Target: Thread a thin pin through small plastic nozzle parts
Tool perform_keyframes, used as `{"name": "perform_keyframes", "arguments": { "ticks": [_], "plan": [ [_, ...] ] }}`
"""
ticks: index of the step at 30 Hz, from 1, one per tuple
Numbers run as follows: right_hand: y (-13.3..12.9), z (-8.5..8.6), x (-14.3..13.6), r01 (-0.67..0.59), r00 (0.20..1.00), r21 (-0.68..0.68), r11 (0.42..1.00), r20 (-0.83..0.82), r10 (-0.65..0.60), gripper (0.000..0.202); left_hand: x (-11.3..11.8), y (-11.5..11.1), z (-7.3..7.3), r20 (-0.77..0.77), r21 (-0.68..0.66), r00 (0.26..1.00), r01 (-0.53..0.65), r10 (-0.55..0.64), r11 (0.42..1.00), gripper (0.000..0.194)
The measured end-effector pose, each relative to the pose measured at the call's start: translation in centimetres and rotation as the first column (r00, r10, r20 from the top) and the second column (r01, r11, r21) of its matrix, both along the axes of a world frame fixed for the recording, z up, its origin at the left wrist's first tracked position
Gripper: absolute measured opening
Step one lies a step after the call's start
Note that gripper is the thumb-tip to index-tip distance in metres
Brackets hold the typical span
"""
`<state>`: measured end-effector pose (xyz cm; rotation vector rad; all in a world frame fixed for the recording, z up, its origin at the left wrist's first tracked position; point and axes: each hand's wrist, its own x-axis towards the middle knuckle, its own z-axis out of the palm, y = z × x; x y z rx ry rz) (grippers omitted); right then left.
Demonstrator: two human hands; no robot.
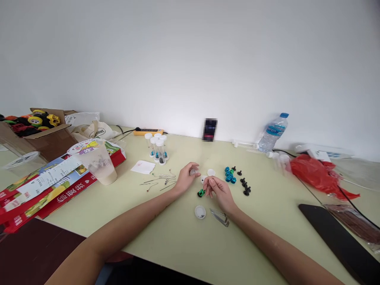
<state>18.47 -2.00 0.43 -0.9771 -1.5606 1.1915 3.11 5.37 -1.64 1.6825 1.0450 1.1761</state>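
Observation:
My left hand [186, 177] is curled round a small clear tube [192, 172], whose round end shows between the fingers. Close by on the right, my right hand [220, 190] has its fingertips pinched together; what they hold, if anything, is hidden. A white cap [203, 179] shows just left of those fingertips, and a white lid [211, 172] lies behind them. Beside the right fingers sits a green and black small part [201, 193]. In front are a shallow white dish [200, 212] with tiny dark bits and some metal tweezers [219, 217].
Blue parts [230, 175] and black parts [246, 186] lie on the right. Thin metal pieces [160, 180], a paper slip [143, 167] and capped tubes [160, 152] are left. Further out stand a drink cup [99, 166], water bottle [273, 132], phone [210, 130] and red bag [314, 172].

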Motion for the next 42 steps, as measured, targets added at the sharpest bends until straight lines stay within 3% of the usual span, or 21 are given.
{"name": "perform_keyframes", "arguments": {
  "ticks": [3, 7, 10, 16, 22, 25, 32, 38, 42],
  "plan": [
    [0.3, 2.2, 0.5, 0.132, 0.990, 0.137, 0.982, -0.066, -0.124, 0.046, -0.1, 0.0, 0.0, 0.043, 0.000, 0.999, 0.012, -0.012, 1.000, 0.032],
    [1.5, 6.9, 1.5, 0.417, 0.895, 0.334, 0.845, -0.311, -0.319, 0.042, 0.0, -0.2, 0.2, 0.049, -0.021, 0.999, 0.016, -0.015, 1.000, 0.032],
    [2.5, 8.6, 1.9, 0.460, 0.872, 0.368, 0.808, -0.360, -0.332, 0.041, 0.0, -0.5, 0.4, 0.033, -0.021, 0.999, 0.008, -0.008, 1.000, 0.032],
    [3.5, 6.5, 1.3, 0.287, 0.957, 0.273, 0.918, -0.113, -0.265, 0.047, 0.0, -1.1, 0.7, 0.026, 0.080, 1.000, 0.011, -0.013, 0.997, 0.031],
    [3.4, 6.4, 1.3, 0.260, 0.955, 0.349, 0.900, 0.046, -0.294, 0.045, 0.0, -1.3, 0.9, 0.030, 0.078, 0.999, -0.027, 0.024, 0.997, 0.030],
    [3.6, 6.4, 1.3, 0.259, 0.958, 0.328, 0.909, 0.035, -0.285, 0.042, -0.1, -1.3, 0.8, 0.009, 0.106, 0.998, -0.067, 0.066, 0.992, 0.028],
    [3.8, 5.3, 0.7, 0.262, 0.964, 0.114, 0.958, -0.074, -0.255, 0.048, -0.3, -1.5, 0.6, -0.041, 0.223, 0.996, -0.069, 0.081, 0.972, 0.027],
    [3.5, 6.2, 1.0, 0.138, 0.947, 0.194, 0.971, 0.262, -0.187, 0.055, -0.6, -0.8, 0.5, 0.052, 0.222, 0.990, -0.140, 0.132, 0.965, 0.031],
    [3.7, 7.1, 1.7, 0.034, 0.905, 0.147, 0.989, 0.415, -0.093, 0.060, -0.7, -0.8, 0.5, 0.061, 0.240, 0.988, -0.149, 0.139, 0.959, 0.030]
  ]
}}
